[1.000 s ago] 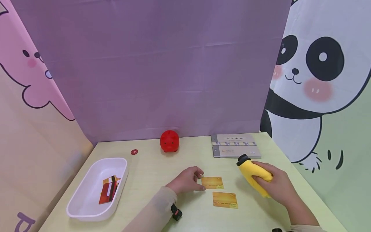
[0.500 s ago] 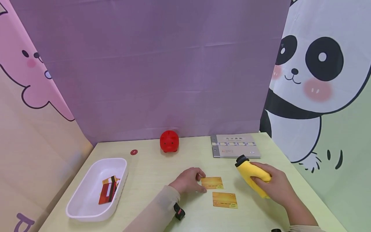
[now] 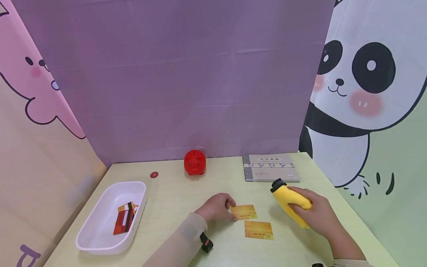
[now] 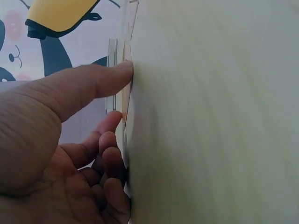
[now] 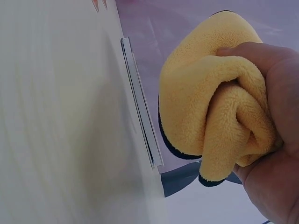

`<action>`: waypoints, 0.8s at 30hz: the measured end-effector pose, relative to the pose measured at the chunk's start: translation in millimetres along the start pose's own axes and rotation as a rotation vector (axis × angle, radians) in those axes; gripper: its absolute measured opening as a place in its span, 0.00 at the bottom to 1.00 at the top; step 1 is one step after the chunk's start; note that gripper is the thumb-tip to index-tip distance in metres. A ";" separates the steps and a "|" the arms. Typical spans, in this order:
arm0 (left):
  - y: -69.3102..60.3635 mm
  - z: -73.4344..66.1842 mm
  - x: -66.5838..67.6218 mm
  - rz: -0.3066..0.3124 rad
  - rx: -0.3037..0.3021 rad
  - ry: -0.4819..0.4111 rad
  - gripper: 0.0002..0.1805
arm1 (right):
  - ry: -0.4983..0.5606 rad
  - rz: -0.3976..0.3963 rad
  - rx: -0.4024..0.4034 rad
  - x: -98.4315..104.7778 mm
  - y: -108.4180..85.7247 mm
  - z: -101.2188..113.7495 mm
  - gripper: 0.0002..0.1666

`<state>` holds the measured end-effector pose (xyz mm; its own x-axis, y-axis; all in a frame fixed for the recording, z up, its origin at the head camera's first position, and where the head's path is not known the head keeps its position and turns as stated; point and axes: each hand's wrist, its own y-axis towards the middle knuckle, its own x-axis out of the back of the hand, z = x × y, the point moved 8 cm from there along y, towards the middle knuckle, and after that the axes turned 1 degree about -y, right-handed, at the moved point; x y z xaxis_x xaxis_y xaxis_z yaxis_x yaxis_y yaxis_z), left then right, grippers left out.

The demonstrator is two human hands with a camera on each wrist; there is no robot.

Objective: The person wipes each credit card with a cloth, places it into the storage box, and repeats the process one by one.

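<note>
Two gold bank cards lie on the table in the head view. At the upper card [image 3: 244, 212], my left hand [image 3: 216, 208] has its thumb and index finger at the two left corners, pinching its short edge. Seen from the left wrist, the card is only a thin edge by the thumb [image 4: 93, 88] and index fingertip, with the other fingers curled. Just below it is the lower card [image 3: 258, 230], untouched. Above the table at the right, my right hand [image 3: 313, 209] grips a bunched yellow cloth [image 3: 289, 202] with dark edging, which fills the right wrist view.
A white plastic tray [image 3: 87, 234] with several red and gold cards [image 3: 124, 221] stands at the left. Along the back are a small red disc [image 3: 154, 174], a red piggy bank [image 3: 195, 163] and a grey album [image 3: 271, 168]. A purple cloth [image 3: 186, 81] hangs behind the table.
The upper card has shifted and turned slightly, its left end now a little nearer me. My left hand moved slightly right at first. My right hand, with the yellow cloth, moved barely left.
</note>
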<state>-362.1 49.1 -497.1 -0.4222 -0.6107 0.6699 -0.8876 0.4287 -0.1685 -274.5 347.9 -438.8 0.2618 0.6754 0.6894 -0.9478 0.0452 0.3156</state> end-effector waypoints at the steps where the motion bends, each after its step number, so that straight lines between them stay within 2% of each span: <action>1: -0.4 0.2 0.2 0.002 0.006 -0.006 0.22 | -0.002 0.001 -0.002 -0.1 0.1 -0.2 0.33; 8: -0.1 2.7 2.9 0.007 0.007 -0.037 0.26 | -0.009 0.002 0.003 -0.1 0.4 -1.6 0.33; 17: 5.1 14.0 10.3 0.023 -0.054 -0.112 0.23 | -0.001 0.003 -0.003 -0.8 0.7 -2.2 0.33; 24: -0.9 22.7 22.1 -0.005 -0.106 -0.319 0.18 | -0.006 0.002 -0.002 -3.8 0.7 -1.8 0.33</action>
<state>-374.9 20.1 -498.6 -0.4690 -0.7836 0.4075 -0.8729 0.4816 -0.0785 -276.5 346.7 -442.4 0.2613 0.6707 0.6942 -0.9486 0.0452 0.3133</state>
